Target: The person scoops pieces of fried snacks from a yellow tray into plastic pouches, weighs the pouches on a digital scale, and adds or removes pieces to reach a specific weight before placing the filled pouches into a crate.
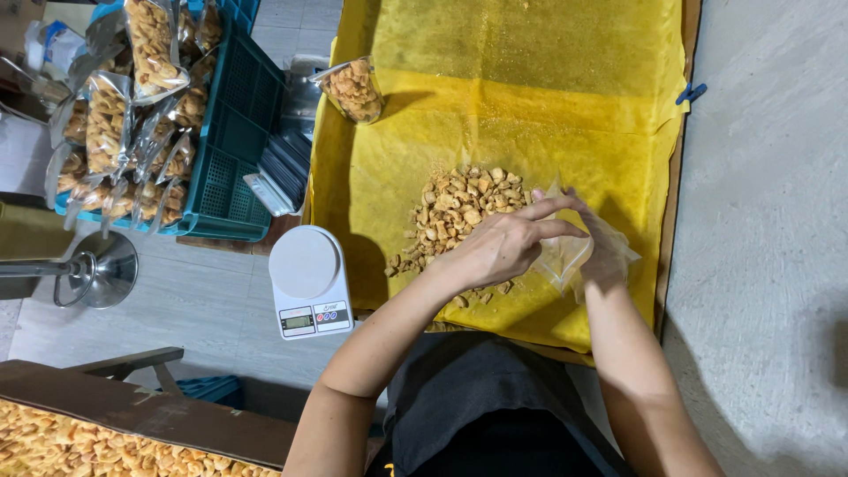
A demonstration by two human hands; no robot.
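Note:
A pile of small tan fried snack pieces lies on a yellow cloth lining a tray. My left hand pinches the rim of a clear plastic bag just right of the pile. My right hand is pushed inside that bag, seen through the plastic. The bag looks empty. One filled clear bag of snacks lies at the cloth's upper left edge.
A white digital kitchen scale sits left of the tray. A teal plastic crate at far left holds several filled snack bags. A metal stand is at left, more snacks at bottom left, grey floor right.

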